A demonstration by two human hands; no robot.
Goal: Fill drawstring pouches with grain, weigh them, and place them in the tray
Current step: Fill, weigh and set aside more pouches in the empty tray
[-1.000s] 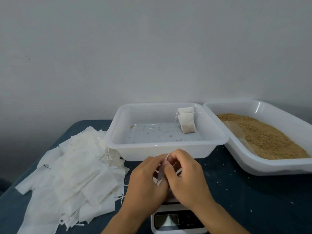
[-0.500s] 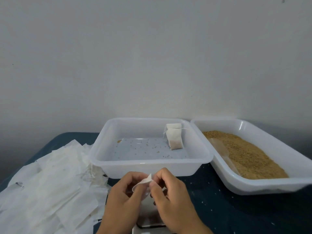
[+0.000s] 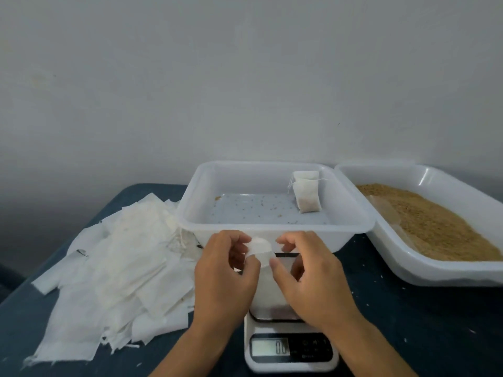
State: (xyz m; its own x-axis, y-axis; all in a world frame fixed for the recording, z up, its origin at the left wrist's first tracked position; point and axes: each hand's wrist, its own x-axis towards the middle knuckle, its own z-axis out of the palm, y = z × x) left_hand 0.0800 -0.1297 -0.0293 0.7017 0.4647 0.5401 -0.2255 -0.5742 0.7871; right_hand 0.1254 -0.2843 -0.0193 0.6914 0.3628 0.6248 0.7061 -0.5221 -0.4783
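So an empty white pouch (image 3: 259, 250) is being held up over the scale (image 3: 290, 346), pinched between both hands. The left hand (image 3: 221, 281) has its thumb and fingertips closed on the pouch's left side, and the right hand (image 3: 313, 278) has its thumb on the right side with the other fingers curled in behind. The top of the pouch looks spread into a rounded opening, though it's a bit blurry there. The scale is parked at the near edge of the dark blue surface (image 3: 408, 322), and its display reads zero or close to it; the digits can't be made out cleanly.

Just behind the hands, a clear plastic tray (image 3: 272, 227) is set toward the far edge of the surface. One filled pouch (image 3: 307, 195) is leaned against the tray's far right corner, drawstring trailing off to the side, and a few loose grains are scattered over the tray floor. Right beside it, at the right edge of the surface, a second tray (image 3: 435, 270) is filled with brown grain (image 3: 435, 227), with what looks like a clear scoop or bag half buried at its left side.

A messy heap of flat empty pouches (image 3: 114, 268) is spread over the left side of the surface, touching the first tray's left wall.
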